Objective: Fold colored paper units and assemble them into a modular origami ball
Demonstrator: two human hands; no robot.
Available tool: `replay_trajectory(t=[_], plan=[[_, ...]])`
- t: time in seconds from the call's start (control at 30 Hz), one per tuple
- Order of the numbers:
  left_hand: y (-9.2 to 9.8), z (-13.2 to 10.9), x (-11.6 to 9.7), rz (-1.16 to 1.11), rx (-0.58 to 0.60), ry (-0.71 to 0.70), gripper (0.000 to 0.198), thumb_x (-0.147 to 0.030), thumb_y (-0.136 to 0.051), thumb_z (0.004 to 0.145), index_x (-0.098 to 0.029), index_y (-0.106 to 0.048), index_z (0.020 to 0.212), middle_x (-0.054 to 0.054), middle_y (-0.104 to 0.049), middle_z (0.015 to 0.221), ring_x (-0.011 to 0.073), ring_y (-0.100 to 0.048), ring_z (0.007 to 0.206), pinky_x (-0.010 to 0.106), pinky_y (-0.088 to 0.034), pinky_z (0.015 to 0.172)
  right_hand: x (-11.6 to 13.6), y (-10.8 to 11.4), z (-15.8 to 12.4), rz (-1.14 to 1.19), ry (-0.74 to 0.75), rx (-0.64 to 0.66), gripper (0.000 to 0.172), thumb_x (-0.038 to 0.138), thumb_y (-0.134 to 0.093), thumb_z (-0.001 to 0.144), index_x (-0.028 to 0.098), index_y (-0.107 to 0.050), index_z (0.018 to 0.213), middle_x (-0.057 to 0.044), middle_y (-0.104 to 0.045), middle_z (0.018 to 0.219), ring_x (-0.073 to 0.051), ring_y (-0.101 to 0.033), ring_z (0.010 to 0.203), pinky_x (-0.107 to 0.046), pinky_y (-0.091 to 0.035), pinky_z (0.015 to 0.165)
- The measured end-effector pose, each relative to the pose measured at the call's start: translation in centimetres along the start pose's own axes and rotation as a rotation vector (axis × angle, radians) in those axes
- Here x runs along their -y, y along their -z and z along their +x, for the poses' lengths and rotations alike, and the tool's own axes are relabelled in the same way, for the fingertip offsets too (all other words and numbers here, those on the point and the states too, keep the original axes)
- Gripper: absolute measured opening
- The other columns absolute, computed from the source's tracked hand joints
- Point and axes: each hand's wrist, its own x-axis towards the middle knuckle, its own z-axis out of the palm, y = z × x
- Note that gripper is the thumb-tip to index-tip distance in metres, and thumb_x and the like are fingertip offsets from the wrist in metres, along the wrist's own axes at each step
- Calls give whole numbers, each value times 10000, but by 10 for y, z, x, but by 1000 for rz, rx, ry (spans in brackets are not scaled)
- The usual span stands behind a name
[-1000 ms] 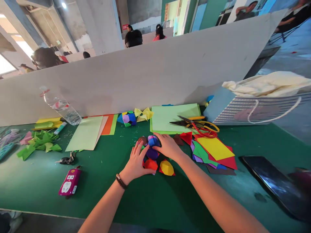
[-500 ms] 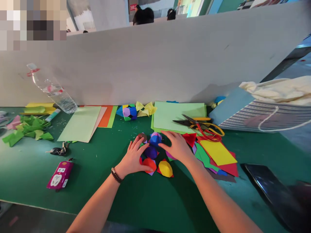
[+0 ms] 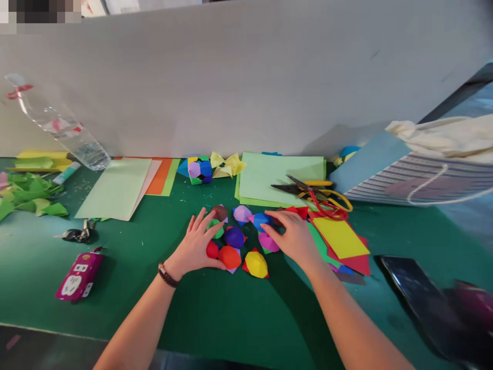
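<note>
Several small folded paper pieces sit in a loose cluster on the green table. My left hand [image 3: 195,243] is open with its fingers spread, against the cluster's left side. Beside its fingers are a brown piece [image 3: 220,213], a green piece [image 3: 216,228] and a red piece [image 3: 212,250]; its thumb reaches an orange piece [image 3: 230,258]. The thumb and fingers of my right hand [image 3: 293,235] close round a blue piece [image 3: 262,221]. A pink piece [image 3: 268,242] lies just below it. Between the hands are a lilac piece [image 3: 242,214], a dark purple piece [image 3: 234,237] and a yellow piece [image 3: 257,264].
Scissors [image 3: 314,194] lie on pale green sheets [image 3: 275,172], above coloured paper [image 3: 342,236]. A phone [image 3: 408,288] and a striped bag [image 3: 439,177] are right. Left are a bottle [image 3: 73,133], keys [image 3: 79,234] and a purple packet [image 3: 80,276]. A grey partition [image 3: 231,77] stands behind.
My right hand has shifted right with the blue piece, away from the lilac one. My left hand has drawn slightly left, uncovering more of the green and red pieces. The view has tilted down.
</note>
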Motion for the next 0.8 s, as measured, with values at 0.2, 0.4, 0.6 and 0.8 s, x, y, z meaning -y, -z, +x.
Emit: replay_trajectory(t=[0.2,0.4,0.6,0.8], plan=[[6,5,11,-121,-202,-66,969,-708,-734,645,-245,-436,1443,187,-380,1550,428,-239,1484,675,-296,1140,1,11,0,-9,30,-71,383,397,-564,930,167,-634,1229,-119,-751,942,-304,-671,948,-491,-556,835],[16,-4,2,-138,-973,-98,599,-656,-482,896,-200,-578,1272,142,-626,1206,298,-620,1135,491,-546,928,19,63,-17,71,332,-442,84,176,-711,829,247,-667,825,-11,-675,659,-205,-650,661,-348,-542,644],[14,-5,-25,38,-434,-370,676,-659,-679,763,-211,-565,1257,126,-677,1173,289,-641,1111,444,-544,936,39,54,-37,-76,360,379,457,362,-789,773,227,-648,1187,-94,-711,1212,-293,-691,1063,-423,-602,830],[15,-1,-29,77,-24,-278,705,-664,-750,675,-175,-619,1166,121,-666,1236,327,-530,1260,499,-419,1085,42,34,-47,-206,309,556,575,288,-756,773,222,-574,1315,-134,-635,1341,-304,-735,921,-441,-626,708]])
